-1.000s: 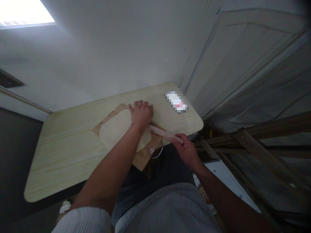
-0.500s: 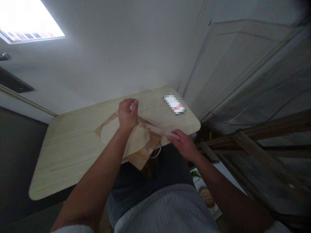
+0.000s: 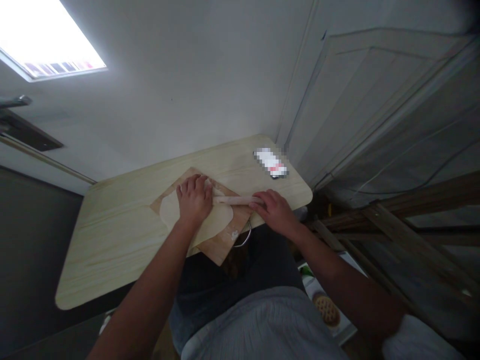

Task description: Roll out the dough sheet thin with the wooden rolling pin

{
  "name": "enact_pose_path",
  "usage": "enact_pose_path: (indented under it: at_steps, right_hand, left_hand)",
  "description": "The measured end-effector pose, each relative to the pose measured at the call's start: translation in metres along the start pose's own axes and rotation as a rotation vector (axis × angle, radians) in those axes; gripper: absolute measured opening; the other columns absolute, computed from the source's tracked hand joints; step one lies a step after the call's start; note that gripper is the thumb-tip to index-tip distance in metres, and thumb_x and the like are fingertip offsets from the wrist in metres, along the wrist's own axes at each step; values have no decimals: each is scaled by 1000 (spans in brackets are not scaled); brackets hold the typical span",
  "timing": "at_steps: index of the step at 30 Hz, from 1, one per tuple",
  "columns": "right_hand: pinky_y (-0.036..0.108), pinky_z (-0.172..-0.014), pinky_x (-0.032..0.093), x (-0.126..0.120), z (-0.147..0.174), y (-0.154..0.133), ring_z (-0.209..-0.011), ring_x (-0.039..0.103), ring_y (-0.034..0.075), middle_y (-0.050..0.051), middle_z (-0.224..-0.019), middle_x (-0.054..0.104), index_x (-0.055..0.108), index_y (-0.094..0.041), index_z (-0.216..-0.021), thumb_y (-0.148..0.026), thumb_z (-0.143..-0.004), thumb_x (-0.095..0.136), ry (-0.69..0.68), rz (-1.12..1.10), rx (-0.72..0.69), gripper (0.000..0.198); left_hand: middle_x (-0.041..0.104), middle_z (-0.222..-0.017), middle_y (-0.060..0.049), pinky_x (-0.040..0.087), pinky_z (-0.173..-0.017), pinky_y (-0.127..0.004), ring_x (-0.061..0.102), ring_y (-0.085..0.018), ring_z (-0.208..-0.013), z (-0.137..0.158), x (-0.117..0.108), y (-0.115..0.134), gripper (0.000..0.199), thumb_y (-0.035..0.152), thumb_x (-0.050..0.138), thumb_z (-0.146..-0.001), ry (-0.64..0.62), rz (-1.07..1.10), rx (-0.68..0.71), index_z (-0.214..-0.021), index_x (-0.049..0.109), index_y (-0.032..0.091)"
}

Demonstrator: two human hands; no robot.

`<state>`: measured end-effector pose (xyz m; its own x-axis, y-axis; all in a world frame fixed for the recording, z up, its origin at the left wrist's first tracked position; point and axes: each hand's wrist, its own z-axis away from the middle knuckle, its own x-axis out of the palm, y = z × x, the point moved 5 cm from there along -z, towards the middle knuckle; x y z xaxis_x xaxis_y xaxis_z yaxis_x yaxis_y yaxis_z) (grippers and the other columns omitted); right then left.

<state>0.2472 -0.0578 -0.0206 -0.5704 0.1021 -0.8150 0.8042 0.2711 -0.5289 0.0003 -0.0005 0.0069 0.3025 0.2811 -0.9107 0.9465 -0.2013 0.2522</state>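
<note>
A pale, thin sheet of rolled-out dough [image 3: 219, 214] lies on a brown wooden board [image 3: 221, 247], with white flour scattered on the board. My right hand [image 3: 275, 210] is closed around the right end of a slim wooden rolling pin [image 3: 236, 200], which points left across the dough. Over the dough, at the pin's other end, my left hand [image 3: 195, 200] rests palm down with its fingers stretched forward. That end of the pin is hidden beside or beneath the left palm. A metal handle [image 3: 245, 237] shows at the board's near right edge.
The light wooden table [image 3: 112, 240] stands against a white door [image 3: 168, 100]. A phone [image 3: 270, 162], partly pixelated, lies at its far right. Below right, a box [image 3: 345, 337] bears a lattice pie picture. Wooden beams [image 3: 412, 245] stand at the right.
My left hand has come down from a raised, curled pose to lie over the dough with fingers extended. The rolling pin has turned to lie more level across the view.
</note>
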Motion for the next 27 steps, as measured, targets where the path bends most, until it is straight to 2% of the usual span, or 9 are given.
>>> enact_pose_path:
  at_steps: [7, 14, 20, 27]
  right_hand:
    - [41, -90, 47, 4, -1, -3, -101, 62, 28, 11, -106, 68, 67, -21, -121, -52, -99, 50, 62, 25, 34, 41]
    - [34, -84, 48, 2, -15, -2, -94, 65, 23, 9, -104, 71, 71, -21, -113, -48, -102, 47, 74, -2, 79, 37]
    - [33, -83, 48, 2, -15, -3, -92, 66, 22, 7, -101, 71, 71, -22, -112, -48, -102, 48, 103, 10, 79, 36]
    - [34, -77, 47, 6, -22, 0, -88, 66, 22, 7, -107, 68, 70, -24, -112, -49, -101, 50, 168, 64, 135, 34]
  left_hand:
    - [52, -148, -12, 27, -114, -55, 42, -33, -137, -22, 7, 1, 48, 45, 31, -102, -82, -65, 16, -139, 54, 24]
    - [52, -149, -9, 29, -113, -57, 43, -33, -136, -48, 20, -1, 48, 47, 30, -102, -111, -44, 18, -138, 56, 28]
    - [50, -150, -8, 31, -113, -55, 43, -32, -137, -54, 22, -1, 50, 48, 28, -102, -147, -44, 10, -139, 55, 28]
    - [49, -151, -9, 29, -113, -63, 41, -34, -139, -68, 27, -1, 51, 47, 27, -101, -196, -41, -25, -138, 56, 28]
